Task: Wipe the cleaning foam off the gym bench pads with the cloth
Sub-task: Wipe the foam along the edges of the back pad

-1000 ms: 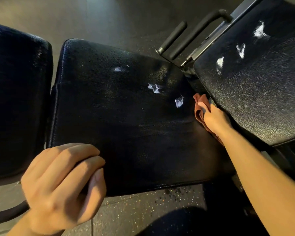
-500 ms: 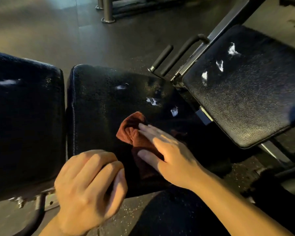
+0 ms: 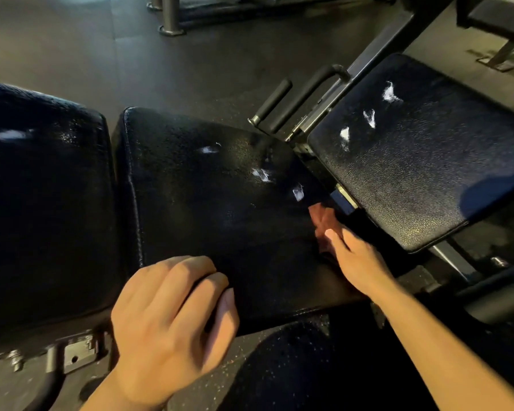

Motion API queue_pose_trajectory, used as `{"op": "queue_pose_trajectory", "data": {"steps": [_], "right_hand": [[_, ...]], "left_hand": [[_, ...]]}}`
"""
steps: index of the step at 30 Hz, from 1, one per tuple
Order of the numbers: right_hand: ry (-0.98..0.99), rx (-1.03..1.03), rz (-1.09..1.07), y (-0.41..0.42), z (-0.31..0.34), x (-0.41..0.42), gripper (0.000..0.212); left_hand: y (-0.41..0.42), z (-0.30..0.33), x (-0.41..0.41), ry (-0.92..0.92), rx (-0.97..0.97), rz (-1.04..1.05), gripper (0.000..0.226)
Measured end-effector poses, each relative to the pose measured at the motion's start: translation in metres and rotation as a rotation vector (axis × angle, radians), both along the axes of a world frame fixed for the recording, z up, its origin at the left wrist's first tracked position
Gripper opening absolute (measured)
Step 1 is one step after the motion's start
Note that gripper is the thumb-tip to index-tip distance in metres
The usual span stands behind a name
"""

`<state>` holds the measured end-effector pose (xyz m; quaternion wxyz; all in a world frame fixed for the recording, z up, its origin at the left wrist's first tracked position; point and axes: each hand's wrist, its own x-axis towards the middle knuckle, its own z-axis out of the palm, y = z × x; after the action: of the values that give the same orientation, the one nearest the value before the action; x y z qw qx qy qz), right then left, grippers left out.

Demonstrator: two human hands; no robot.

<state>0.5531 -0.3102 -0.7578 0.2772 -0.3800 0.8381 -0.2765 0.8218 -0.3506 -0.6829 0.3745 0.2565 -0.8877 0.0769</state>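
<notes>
Three foam dabs (image 3: 263,175) sit on the middle pad (image 3: 208,221), with three more on the right pad (image 3: 422,179). Your right hand (image 3: 359,256) presses the reddish cloth (image 3: 324,221) flat with straight fingers at the middle pad's right edge, just below the nearest dab. Your left hand (image 3: 172,321) rests on the pad's near edge, fingers loosely curled, holding nothing. The cloth looks soft and limp and will likely bunch, so keep your palm spread over its middle; the wet vinyl probably runs slick.
</notes>
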Motion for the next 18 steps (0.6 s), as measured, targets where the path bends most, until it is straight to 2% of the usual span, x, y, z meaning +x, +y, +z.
{"op": "queue_pose_trajectory", "data": {"steps": [5, 7, 10, 12, 13, 14, 16, 17, 18], "right_hand": [[-0.089, -0.181, 0.291, 0.002, 0.056, 0.081, 0.042], [-0.361, -0.276, 0.36, 0.003, 0.071, 0.097, 0.039], [-0.961, -0.403, 0.262, 0.006, 0.094, 0.097, 0.033], [-1.131, -0.429, 0.128, 0.003, 0.096, 0.085, 0.039], [-1.107, -0.384, 0.023, -0.001, 0.092, 0.076, 0.042], [-0.951, -0.303, -0.051, -0.005, 0.086, 0.067, 0.045], [-0.456, -0.115, -0.1, -0.011, 0.074, 0.042, 0.046], [-0.244, -0.087, -0.112, -0.013, 0.066, 0.03, 0.045], [-0.21, -0.092, -0.103, -0.013, 0.061, 0.02, 0.047]], "left_hand": [[0.001, 0.002, 0.0, 0.033, 0.004, 0.018, 0.03], [0.002, 0.002, 0.001, 0.073, 0.012, -0.014, 0.026], [0.002, 0.002, 0.001, 0.157, 0.017, -0.03, 0.017], [0.002, 0.001, 0.001, 0.202, 0.025, -0.028, 0.019], [0.002, 0.001, 0.001, 0.208, 0.02, -0.027, 0.019], [0.002, 0.001, 0.0, 0.209, 0.007, -0.021, 0.019], [0.002, 0.001, 0.0, 0.187, -0.01, -0.008, 0.016], [0.002, 0.001, 0.0, 0.179, -0.02, -0.001, 0.015], [0.002, 0.001, 0.0, 0.175, -0.033, 0.007, 0.014]]}}
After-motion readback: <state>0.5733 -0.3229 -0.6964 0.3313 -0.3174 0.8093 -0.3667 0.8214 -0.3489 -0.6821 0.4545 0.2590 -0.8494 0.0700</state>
